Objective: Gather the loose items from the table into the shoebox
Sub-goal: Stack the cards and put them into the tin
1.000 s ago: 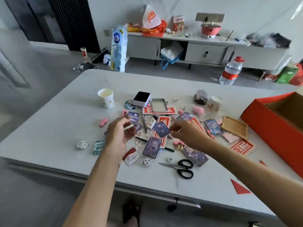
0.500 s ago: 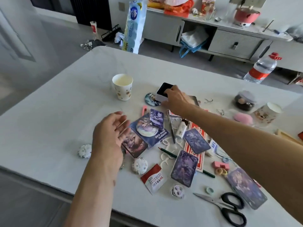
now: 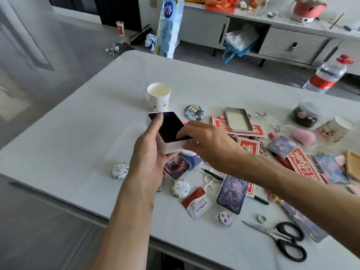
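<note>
Both your hands grip the small white box point(image 3: 170, 126), left hand point(image 3: 150, 152) cupped under it with forefinger along its rim, right hand point(image 3: 206, 143) pinching its near corner; black-lined, tilted, it's held above the table point(image 3: 78, 143), near the paper cup point(image 3: 159, 96).

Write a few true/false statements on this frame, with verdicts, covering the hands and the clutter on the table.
1. The left hand and the right hand both hold the small white box. True.
2. The paper cup lies tipped on its side. False: the paper cup stands upright on the table.
3. The scissors lie on the table with no hand on them. True.
4. The metal tin stands on its edge. False: the metal tin lies flat, partly on a red paper slip.
</note>
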